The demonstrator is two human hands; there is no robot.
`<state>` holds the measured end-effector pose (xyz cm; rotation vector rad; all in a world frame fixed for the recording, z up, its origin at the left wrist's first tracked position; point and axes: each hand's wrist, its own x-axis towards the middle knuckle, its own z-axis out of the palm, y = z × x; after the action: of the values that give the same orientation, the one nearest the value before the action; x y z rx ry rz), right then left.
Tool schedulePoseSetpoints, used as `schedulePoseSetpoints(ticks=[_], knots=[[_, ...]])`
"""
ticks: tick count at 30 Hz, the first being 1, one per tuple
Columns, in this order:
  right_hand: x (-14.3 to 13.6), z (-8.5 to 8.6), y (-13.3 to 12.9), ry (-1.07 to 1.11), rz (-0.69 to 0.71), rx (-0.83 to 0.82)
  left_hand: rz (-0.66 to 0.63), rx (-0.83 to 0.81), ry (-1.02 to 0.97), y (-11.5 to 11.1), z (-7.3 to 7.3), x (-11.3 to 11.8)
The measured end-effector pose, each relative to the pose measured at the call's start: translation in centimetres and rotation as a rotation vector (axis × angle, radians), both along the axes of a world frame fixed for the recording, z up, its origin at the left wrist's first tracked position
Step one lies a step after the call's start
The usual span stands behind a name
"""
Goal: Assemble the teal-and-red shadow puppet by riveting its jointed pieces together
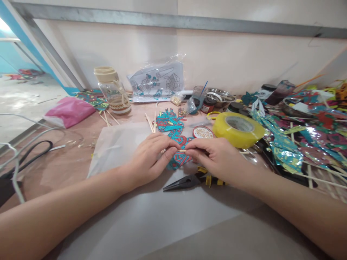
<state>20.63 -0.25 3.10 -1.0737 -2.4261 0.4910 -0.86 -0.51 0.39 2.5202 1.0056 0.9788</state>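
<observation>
Over a flat teal and red patterned figure, my left hand and my right hand meet fingertip to fingertip. Both are pinched on a small pale piece between them, too small to name. Pliers with black jaws and yellow parts lie just below my right hand. Behind it sit a round red-rimmed lid of small beads and a large yellow tape roll. Thin wooden sticks lie behind my left hand.
A clear bottle and a pink bag stand at the back left. Cables lie on the left. Colourful figures with sticks pile up on the right. A plastic-wrapped drawing leans at the wall.
</observation>
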Motion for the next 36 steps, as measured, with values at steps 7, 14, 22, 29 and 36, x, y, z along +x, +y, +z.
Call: schedulePoseSetpoints(ticks=[7,14,22,29,36], knots=[[0.6,-1.2,-0.1,-0.17,0.064,0.484,0.02,-0.085,0.011,0.0,0.1,0.1],[0.6,-1.3,0.0,-0.186,0.119,0.524,-0.087,-0.125,0.016,0.1,0.4,0.2],[1.1,-1.5,0.3,-0.178,0.172,0.471,0.007,-0.286,-0.055,0.3,0.1,0.1],[1.2,-2.1,0.3,-0.181,0.192,0.483,-0.009,-0.275,-0.03,0.5,-0.3,-0.1],[0.9,-2.4,0.4,-0.158,0.138,0.401,-0.052,-0.118,0.035,0.3,-0.5,-0.1]])
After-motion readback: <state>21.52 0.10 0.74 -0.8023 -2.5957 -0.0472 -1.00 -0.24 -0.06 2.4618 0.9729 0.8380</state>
